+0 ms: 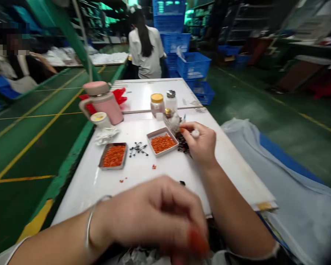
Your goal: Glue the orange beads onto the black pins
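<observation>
My left hand is in the near foreground, blurred, with a metal bangle at the wrist. Its fingers curl downward and orange-tipped thumb and finger press together; whatever they hold is hidden. Farther out, my right hand is closed around a slim tool with a white rounded end. It hovers over a pile of small dark pieces, next to small bottles. Left of it stands a shallow box of orange pieces. A second such box lies farther left, with small black-headed pieces between them.
A pink thermos, a white tub and crumpled tissue stand at the table's left edge. Behind are a yellow-lidded jar and a metal-capped jar. Blue crates and two people are beyond. Pale sheeting lies right.
</observation>
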Available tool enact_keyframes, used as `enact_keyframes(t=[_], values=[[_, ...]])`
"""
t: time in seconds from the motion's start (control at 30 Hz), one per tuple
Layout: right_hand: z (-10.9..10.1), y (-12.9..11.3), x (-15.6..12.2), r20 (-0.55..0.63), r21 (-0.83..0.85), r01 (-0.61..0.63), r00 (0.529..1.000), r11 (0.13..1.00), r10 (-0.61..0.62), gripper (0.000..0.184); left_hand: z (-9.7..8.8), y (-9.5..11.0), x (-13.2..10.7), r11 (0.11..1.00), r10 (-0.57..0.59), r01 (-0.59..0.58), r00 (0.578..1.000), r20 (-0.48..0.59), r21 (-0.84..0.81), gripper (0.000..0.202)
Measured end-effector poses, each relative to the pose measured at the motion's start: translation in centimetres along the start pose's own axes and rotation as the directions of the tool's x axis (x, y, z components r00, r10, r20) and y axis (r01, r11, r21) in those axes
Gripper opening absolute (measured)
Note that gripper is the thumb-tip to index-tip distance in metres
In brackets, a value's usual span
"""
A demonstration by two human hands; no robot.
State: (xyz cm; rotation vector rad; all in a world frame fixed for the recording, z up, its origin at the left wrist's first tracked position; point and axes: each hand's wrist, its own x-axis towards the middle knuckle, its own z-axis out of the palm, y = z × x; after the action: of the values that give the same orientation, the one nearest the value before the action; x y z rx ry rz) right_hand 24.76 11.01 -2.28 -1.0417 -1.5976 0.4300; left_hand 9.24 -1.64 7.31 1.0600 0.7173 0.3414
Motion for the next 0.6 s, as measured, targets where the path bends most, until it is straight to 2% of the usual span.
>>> enact_keyframes(t=[0.03, 0.07, 0.1, 0.13, 0.17, 0.2, 0.23, 0.27, 0.33, 0.43, 0.5, 0.6], values=[[0.0, -0.2, 0.0, -0.003, -0.009, 0.004, 1.0, 1.0, -0.004, 0.016, -1.9, 0.1, -0.5, 0.983, 0.088, -0.057, 0.981, -0.171, 0.175, 0.026], [0.0, -0.4, -0.1, -0.009, -0.013, 0.011, 1.0, 1.0, -0.011, 0.015, -3.9, 0.1, -0.9, 0.912, 0.247, -0.097, 0.906, -0.344, 0.399, 0.023], [0.0, -0.5, -0.2, -0.006, -0.015, 0.016, 1.0, 1.0, -0.016, 0.015, -5.9, 0.1, -1.3, 0.777, 0.411, -0.031, 0.781, -0.47, 0.628, 0.02], [0.1, -0.7, -0.3, -0.003, -0.017, 0.02, 1.0, 1.0, -0.02, 0.014, -7.7, 0.0, -1.6, 0.611, 0.548, 0.115, 0.652, -0.523, 0.783, 0.016], [0.1, -0.8, -0.4, 0.005, -0.019, 0.022, 1.0, 1.0, -0.022, 0.013, -9.4, -0.2, -1.7, 0.448, 0.624, 0.284, 0.58, -0.524, 0.848, 0.014], [0.2, -0.9, -0.5, 0.014, -0.021, 0.021, 1.0, 1.0, -0.021, 0.012, -10.9, -0.4, -1.8, 0.304, 0.633, 0.41, 0.587, -0.504, 0.86, 0.014], [0.2, -0.9, -0.6, 0.022, -0.025, 0.017, 1.0, 1.0, -0.017, 0.012, -12.0, -0.8, -1.7, 0.193, 0.624, 0.473, 0.617, -0.479, 0.86, 0.017], [0.3, -0.9, -0.6, 0.028, -0.028, 0.011, 1.0, 1.0, -0.01, 0.011, -12.8, -1.3, -1.4, 0.117, 0.596, 0.495, 0.658, -0.46, 0.861, 0.02], [0.4, -0.7, -0.6, 0.032, -0.036, -0.008, 0.999, 0.999, 0.009, 0.011, -13.7, -2.2, -0.6, 0.031, 0.545, 0.485, 0.725, -0.422, 0.874, 0.026], [0.3, -0.4, -0.5, 0.026, -0.043, -0.026, 0.999, 0.999, 0.027, 0.012, -13.9, -3.4, 0.8, -0.039, 0.496, 0.438, 0.789, -0.364, 0.898, 0.031], [0.3, -0.3, -0.5, 0.027, -0.047, -0.031, 0.999, 0.998, 0.032, 0.012, -14.0, -4.0, 1.5, -0.043, 0.474, 0.433, 0.802, -0.363, 0.9, 0.03], [0.3, -0.3, -0.5, 0.029, -0.048, -0.037, 0.999, 0.998, 0.038, 0.013, -14.1, -4.4, 1.7, -0.019, 0.463, 0.44, 0.8, -0.382, 0.898, 0.027]])
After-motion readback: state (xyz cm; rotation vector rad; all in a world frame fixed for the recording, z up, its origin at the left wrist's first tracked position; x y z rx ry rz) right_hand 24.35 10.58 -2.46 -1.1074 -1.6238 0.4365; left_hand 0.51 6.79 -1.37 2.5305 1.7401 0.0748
